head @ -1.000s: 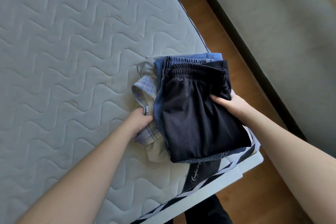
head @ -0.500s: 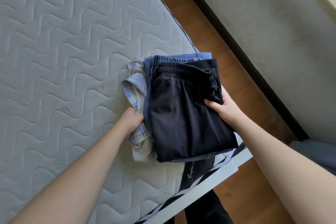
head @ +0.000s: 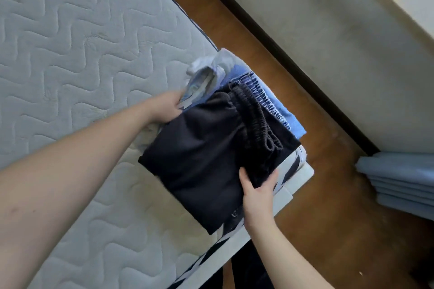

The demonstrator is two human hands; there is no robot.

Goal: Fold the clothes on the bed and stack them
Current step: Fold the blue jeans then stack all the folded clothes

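A stack of folded clothes lies at the corner of the quilted mattress [head: 70, 54]. On top are folded black shorts [head: 202, 152] with an elastic waistband. Beneath them show a blue garment [head: 279, 110] and a light plaid shirt [head: 206, 75]. My left hand [head: 166, 108] grips the stack's far left side at the plaid shirt, fingers tucked under the cloth. My right hand [head: 257, 191] holds the near right edge of the black shorts, thumb on top and fingers underneath.
The white bed frame corner [head: 303, 173] sticks out under the stack. Brown wooden floor [head: 328, 206] runs alongside the bed, bounded by a dark baseboard and a pale wall [head: 328, 30]. A pile of folded grey-blue fabric [head: 399, 178] sits at the right edge.
The stack has turned clockwise in my hands, its waistbands now pointing right. My left hand slid to the far side, my right hand to the near edge. The camera view also swung.
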